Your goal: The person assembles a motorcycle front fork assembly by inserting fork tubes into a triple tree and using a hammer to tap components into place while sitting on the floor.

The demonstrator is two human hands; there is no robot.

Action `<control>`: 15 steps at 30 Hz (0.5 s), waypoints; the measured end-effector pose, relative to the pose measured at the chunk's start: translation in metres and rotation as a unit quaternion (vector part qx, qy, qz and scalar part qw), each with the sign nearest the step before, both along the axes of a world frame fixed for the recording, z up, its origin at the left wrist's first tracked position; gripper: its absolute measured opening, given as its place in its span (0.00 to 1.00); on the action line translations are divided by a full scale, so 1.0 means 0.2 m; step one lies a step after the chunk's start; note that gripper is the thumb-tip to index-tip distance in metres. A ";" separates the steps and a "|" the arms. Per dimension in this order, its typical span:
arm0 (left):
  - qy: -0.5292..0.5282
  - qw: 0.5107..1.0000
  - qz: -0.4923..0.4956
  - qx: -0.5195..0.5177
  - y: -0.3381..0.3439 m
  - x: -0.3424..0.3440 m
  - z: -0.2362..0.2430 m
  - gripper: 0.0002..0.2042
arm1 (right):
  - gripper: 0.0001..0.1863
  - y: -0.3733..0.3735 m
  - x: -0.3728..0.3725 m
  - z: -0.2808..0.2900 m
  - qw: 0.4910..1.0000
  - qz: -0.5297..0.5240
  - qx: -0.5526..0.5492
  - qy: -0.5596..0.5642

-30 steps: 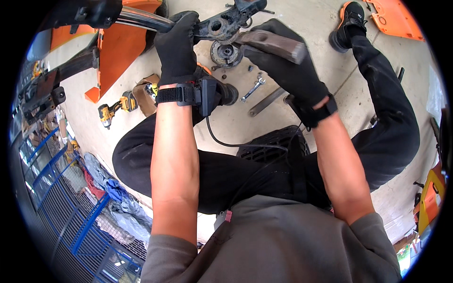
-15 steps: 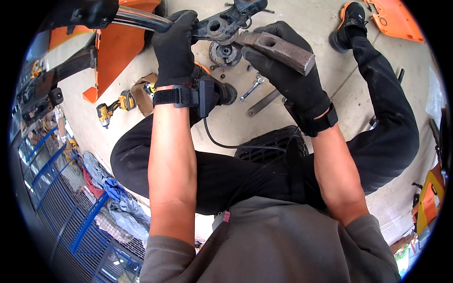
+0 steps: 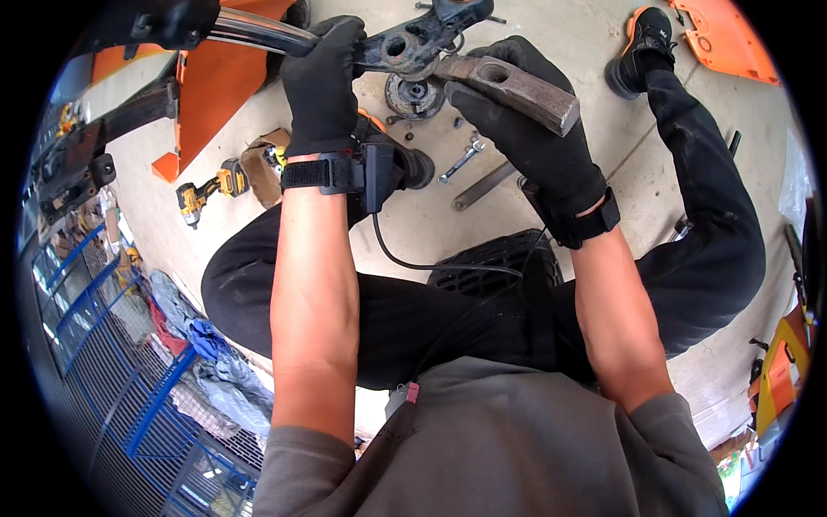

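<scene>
My left hand (image 3: 323, 82), in a black glove, grips a black metal arm part (image 3: 413, 39) with round holes, where it meets a chrome tube (image 3: 254, 30) running off to the upper left. My right hand (image 3: 525, 129), also gloved, is closed on a rusty hammer head (image 3: 517, 86) held close to the right side of that part. A round hub piece (image 3: 415, 93) lies on the concrete floor just below them. A small black camera unit (image 3: 383, 172) is strapped at my left wrist, with a cable hanging from it.
A wrench (image 3: 461, 161) and a flat metal bar (image 3: 484, 185) lie on the concrete floor (image 3: 551, 34). A yellow cordless drill (image 3: 207, 191) sits left, beside orange panels (image 3: 215, 86). Another orange panel (image 3: 724, 39) is upper right. A blue wire rack (image 3: 95, 345) stands at left.
My right hand has swung the hammer head back to the right and slightly down, away from the black arm part. My left hand keeps its grip in the same place.
</scene>
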State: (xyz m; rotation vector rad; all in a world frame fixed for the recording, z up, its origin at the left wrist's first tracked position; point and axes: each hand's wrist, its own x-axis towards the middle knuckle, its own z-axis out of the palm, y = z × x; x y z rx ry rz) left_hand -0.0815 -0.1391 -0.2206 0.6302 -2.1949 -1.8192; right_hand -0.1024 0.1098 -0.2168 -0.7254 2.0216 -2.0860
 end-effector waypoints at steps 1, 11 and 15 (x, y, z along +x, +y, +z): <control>0.034 0.993 -0.047 -0.107 -0.03 0.02 -0.02 0.19 | 0.11 0.00 0.01 0.01 1.000 -0.004 0.005 -0.013; 0.056 0.975 -0.084 -0.200 -0.04 0.02 -0.05 0.22 | 0.13 -0.05 -0.04 -0.09 0.998 -0.007 0.028 0.052; 0.031 0.976 -0.086 -0.198 -0.05 0.04 -0.04 0.22 | 0.12 -0.04 -0.02 -0.06 0.999 0.001 0.004 0.033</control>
